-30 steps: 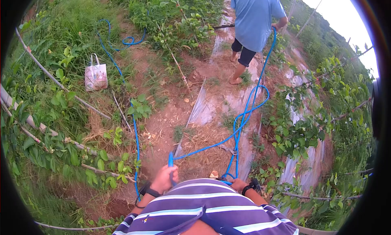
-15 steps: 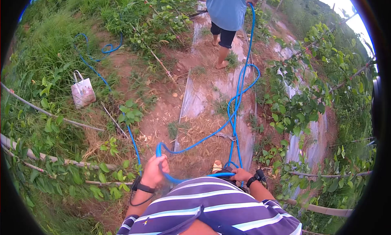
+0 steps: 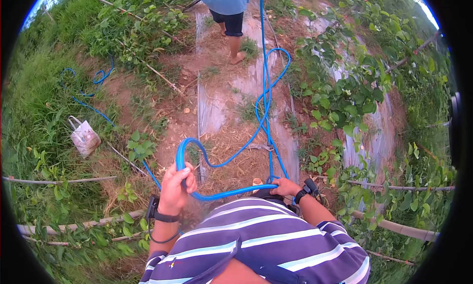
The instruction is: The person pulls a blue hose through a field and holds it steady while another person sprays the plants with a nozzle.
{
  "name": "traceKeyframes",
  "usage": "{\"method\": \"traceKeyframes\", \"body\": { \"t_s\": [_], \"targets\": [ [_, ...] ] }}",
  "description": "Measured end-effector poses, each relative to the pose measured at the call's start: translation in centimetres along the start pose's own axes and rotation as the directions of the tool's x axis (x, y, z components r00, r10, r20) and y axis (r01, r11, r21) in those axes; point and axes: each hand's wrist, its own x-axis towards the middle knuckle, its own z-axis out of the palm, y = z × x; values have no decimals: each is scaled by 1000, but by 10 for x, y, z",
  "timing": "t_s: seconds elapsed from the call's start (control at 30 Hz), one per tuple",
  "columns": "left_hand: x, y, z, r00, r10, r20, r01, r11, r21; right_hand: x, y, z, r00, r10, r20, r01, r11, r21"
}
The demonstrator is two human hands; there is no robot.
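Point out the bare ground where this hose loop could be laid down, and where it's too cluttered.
Bare red soil lies between the bag and the plastic strip. The straw patch ahead of the left hand is crossed by the blue hose. Crowded: leafy bushes on the right, bamboo poles low on the left.

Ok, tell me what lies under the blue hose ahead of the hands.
The blue hose lies across dry straw and a grey plastic sheet. Whatever is beneath that sheet is covered and cannot be seen.
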Motion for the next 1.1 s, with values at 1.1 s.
{"method": "traceKeyframes", "body": {
  "t_s": [1.1],
  "targets": [
    [156, -5, -55, 976, -219, -2, 212, 946, -247, 24, -6, -36, 954, 230, -195, -162, 936, 313]
  ]
}}
